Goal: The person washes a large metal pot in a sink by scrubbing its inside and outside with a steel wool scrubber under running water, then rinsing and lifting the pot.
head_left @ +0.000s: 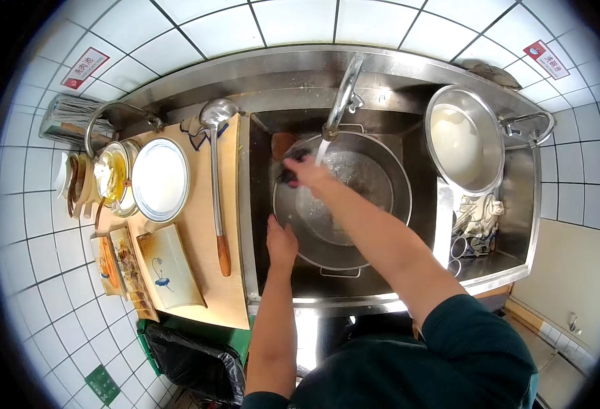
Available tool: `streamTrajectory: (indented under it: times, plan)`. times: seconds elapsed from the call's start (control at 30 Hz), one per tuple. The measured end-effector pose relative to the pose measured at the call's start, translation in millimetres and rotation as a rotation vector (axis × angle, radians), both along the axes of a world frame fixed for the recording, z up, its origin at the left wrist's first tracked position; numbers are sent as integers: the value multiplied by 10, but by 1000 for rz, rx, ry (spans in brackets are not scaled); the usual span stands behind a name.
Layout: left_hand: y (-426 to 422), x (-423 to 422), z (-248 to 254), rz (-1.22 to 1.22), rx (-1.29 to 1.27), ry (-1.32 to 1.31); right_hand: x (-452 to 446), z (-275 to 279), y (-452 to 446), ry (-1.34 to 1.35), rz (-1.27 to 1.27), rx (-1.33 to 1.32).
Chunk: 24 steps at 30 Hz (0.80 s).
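A large round metal pot (401, 180) stands in the sink (426, 184), with water inside it. Water runs from the faucet (344, 95) into the pot near my right hand. My right hand (306, 170) is closed around a dark scrubber (287, 174) at the pot's upper left rim; the scrubber's exact kind is unclear. On the pot's left side, my left hand (283, 243) grips the rim, fingers outside and thumb toward the inside. A reddish-brown piece (283, 144) lies in the sink's upper left corner.
Left, a wooden board (208, 293) bears a long ladle (214, 177), a white round dish (161, 180) and rectangular plates (170, 266). Right, a metal basin (433, 136) sits above utensils (477, 225) in another sink. Below left is a lined bin (191, 361).
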<state>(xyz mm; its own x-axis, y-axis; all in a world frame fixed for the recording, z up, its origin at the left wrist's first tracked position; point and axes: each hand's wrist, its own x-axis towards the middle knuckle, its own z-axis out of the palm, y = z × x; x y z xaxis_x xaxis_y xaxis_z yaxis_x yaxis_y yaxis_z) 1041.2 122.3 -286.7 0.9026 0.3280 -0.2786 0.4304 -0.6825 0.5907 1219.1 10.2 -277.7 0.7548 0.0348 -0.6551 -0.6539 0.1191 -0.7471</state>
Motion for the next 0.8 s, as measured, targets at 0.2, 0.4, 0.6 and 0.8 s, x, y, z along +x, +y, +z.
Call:
streamTrajectory:
  times: [0.2, 0.4, 0.6, 0.8]
  plan:
    - [-307, -690, -70, 135, -192, 104, 300, -5, -37, 102, -300, 34]
    - [-122, -239, 228, 123, -187, 98, 255, -532, -42, -143, 2, -564]
    - [-220, -506, -127, 108, -144, 95, 344, -223, -143, 71, -81, -121]
    - [-328, -337, 288, 248, -314, 38, 327, -992, -184, -52, -468, -240]
